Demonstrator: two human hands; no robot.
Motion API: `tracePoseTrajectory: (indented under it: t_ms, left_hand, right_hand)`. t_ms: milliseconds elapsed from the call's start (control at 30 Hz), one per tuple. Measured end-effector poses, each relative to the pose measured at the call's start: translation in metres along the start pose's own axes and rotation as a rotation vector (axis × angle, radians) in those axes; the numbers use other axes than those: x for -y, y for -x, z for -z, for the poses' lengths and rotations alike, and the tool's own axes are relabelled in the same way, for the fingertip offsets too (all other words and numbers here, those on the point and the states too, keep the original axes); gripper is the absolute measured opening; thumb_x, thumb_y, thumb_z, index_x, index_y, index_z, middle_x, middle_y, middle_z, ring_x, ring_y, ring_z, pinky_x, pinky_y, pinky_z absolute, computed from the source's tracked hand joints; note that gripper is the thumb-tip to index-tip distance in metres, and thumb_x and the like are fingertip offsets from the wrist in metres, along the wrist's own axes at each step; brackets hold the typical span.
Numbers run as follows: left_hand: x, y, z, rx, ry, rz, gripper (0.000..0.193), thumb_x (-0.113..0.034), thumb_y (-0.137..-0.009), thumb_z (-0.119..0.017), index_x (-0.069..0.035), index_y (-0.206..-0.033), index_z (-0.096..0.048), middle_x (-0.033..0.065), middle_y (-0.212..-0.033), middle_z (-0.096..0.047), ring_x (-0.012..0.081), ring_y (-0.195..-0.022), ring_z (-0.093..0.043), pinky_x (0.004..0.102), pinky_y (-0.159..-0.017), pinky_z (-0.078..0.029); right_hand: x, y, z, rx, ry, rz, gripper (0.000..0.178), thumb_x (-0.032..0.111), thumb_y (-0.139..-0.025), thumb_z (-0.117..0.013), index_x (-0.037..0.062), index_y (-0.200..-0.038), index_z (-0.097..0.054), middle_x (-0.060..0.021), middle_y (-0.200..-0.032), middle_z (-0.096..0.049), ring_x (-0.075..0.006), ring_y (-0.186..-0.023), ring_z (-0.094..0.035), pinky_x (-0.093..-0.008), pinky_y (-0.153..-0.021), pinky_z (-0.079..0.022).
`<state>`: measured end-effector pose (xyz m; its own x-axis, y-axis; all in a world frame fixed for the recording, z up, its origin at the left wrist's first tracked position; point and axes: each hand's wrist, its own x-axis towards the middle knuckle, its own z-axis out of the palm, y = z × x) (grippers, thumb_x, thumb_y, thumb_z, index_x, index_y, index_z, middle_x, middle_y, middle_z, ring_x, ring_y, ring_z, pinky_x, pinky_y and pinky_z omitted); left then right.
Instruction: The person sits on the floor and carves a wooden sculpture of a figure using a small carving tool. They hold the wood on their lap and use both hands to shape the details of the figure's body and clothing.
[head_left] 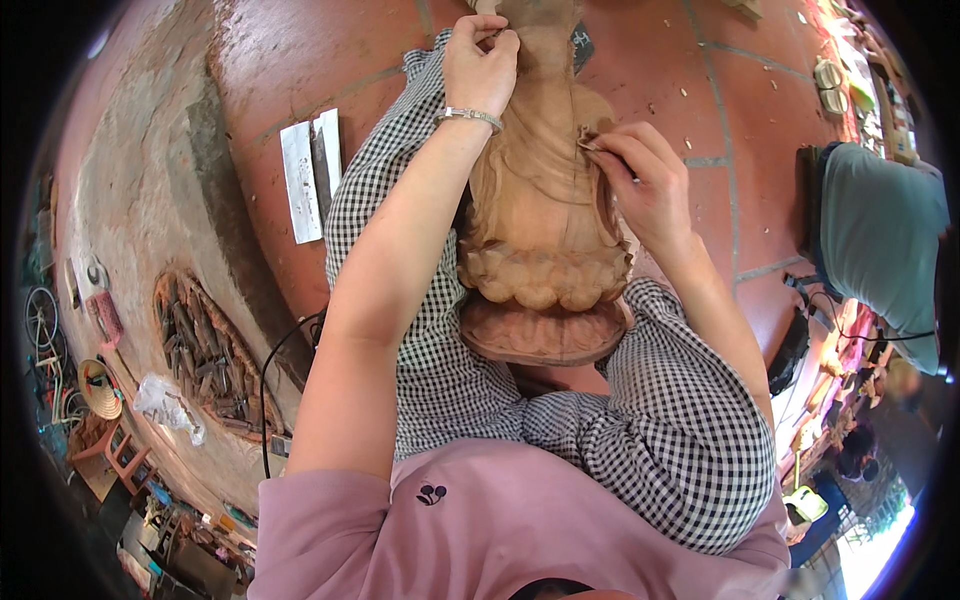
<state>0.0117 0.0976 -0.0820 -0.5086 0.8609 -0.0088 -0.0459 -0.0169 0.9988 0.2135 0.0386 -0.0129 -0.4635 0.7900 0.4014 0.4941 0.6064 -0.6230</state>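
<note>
So in the head view, the big carved wooden piece [540,190] sat between the person's legs, with its long axis running pretty much straight away from the body. The rounded, petalled base [545,275] was the near end, pointing back at the person's lap, and the narrower far end ran off past the top edge, so no clue how that bit finished.

Hands were well apart, one on each side of the carving. The left hand [482,70] was further out, up by the narrow end on the left edge, fingers curled in; honestly couldn't tell if it was gripping the wood or anything else. The right hand [648,185] was closer in, about halfway along on the right edge, with thumb and fingers pinched on a small brown scrap [586,138] right up against the wood. So most of the carving lay between the two, and the base was nearer the body than either.

Checked trousers [690,430] flanked the base on both sides. Red tiled floor [650,90] underneath, plus some white strips [298,190] lying on it off to the left.
</note>
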Motion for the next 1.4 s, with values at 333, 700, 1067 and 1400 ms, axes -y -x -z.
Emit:
tracePoseTrajectory:
  t_ms: [333, 700, 1067, 1400]
  left_hand:
    - [0.002, -0.002, 0.006, -0.009, 0.002, -0.02, 0.015, -0.011, -0.086, -0.066, -0.001, -0.097, -0.065, 0.0052, -0.077, -0.065, 0.0123, -0.064, -0.061, 0.028, -0.057, -0.05]
    - [-0.003, 0.001, 0.004, -0.048, -0.028, 0.023, 0.015, -0.013, -0.083, -0.067, 0.0, -0.089, -0.069, 0.0058, -0.073, -0.066, 0.014, -0.064, -0.062, 0.0299, -0.06, -0.051]
    - [0.005, -0.004, 0.004, -0.093, 0.121, 0.103, 0.011, -0.009, -0.086, -0.065, 0.0, -0.09, -0.069, 0.0047, -0.078, -0.068, 0.011, -0.066, -0.061, 0.0267, -0.06, -0.049]
    - [-0.003, -0.001, 0.003, -0.01, 0.189, 0.102, 0.01, -0.008, -0.087, -0.064, 0.0, -0.091, -0.069, 0.0026, -0.078, -0.067, 0.0091, -0.068, -0.059, 0.0244, -0.061, -0.048]
  right_hand:
    - [0.001, -0.007, 0.006, 0.109, -0.003, 0.048, 0.015, 0.0, -0.076, -0.072, 0.0029, -0.091, -0.069, -0.0095, -0.09, -0.065, -0.0278, -0.081, -0.065, -0.0362, -0.069, -0.054]
    - [0.006, -0.008, 0.0, 0.096, 0.017, 0.056, 0.014, -0.004, -0.078, -0.071, 0.0009, -0.09, -0.067, -0.0111, -0.087, -0.063, -0.0281, -0.075, -0.064, -0.0351, -0.065, -0.053]
    - [0.005, -0.003, 0.007, 0.126, 0.01, 0.018, 0.014, -0.002, -0.078, -0.071, 0.0023, -0.091, -0.065, -0.0111, -0.086, -0.061, -0.0308, -0.074, -0.063, -0.0382, -0.062, -0.051]
    - [0.0, -0.021, 0.015, 0.295, -0.011, 0.138, 0.012, 0.004, -0.081, -0.068, 0.0036, -0.092, -0.062, -0.0114, -0.09, -0.06, -0.0344, -0.08, -0.062, -0.0412, -0.066, -0.053]
